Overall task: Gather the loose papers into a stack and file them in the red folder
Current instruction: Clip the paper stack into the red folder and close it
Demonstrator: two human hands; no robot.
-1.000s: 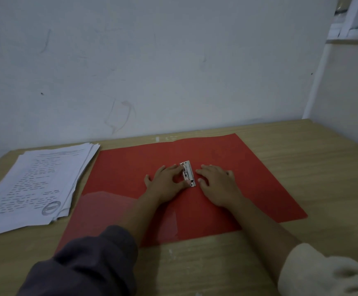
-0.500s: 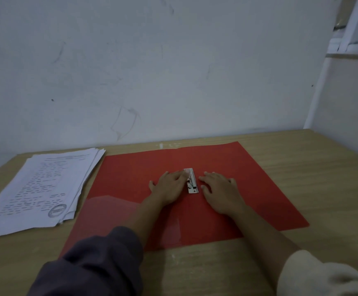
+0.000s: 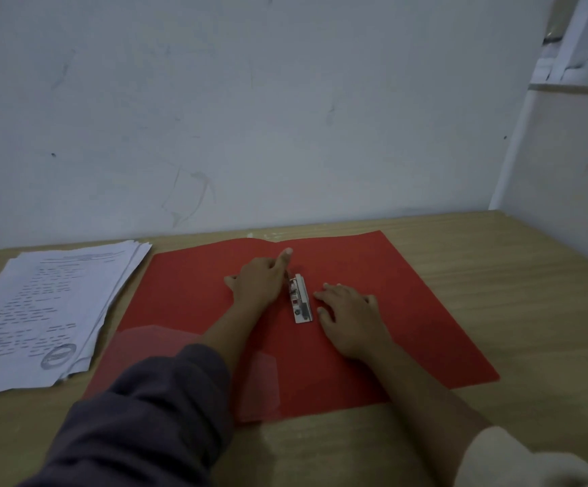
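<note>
A: Where are the papers?
B: The printed papers (image 3: 50,304) lie in a loose, fanned pile on the worktop (image 3: 531,293), just left of the open red folder (image 3: 408,311). I'd judge them light and floppy, with sheets that slide over each other. Best taken by both long sides, then tapped square.
A: And the hands?
B: Both lie on the folder and hold nothing. The left hand (image 3: 261,284) rests close against the left side of the metal clip (image 3: 301,300) at the spine, forefinger stretched out. I can't tell whether it touches. The right hand (image 3: 350,319) is spread flat on the right leaf, just beside the clip.
A: Anything in the way?
B: The clip, which probably must be lifted first, and a clear pocket (image 3: 145,342) on the left leaf whose lip could catch a corner. The thin folder may skid
</note>
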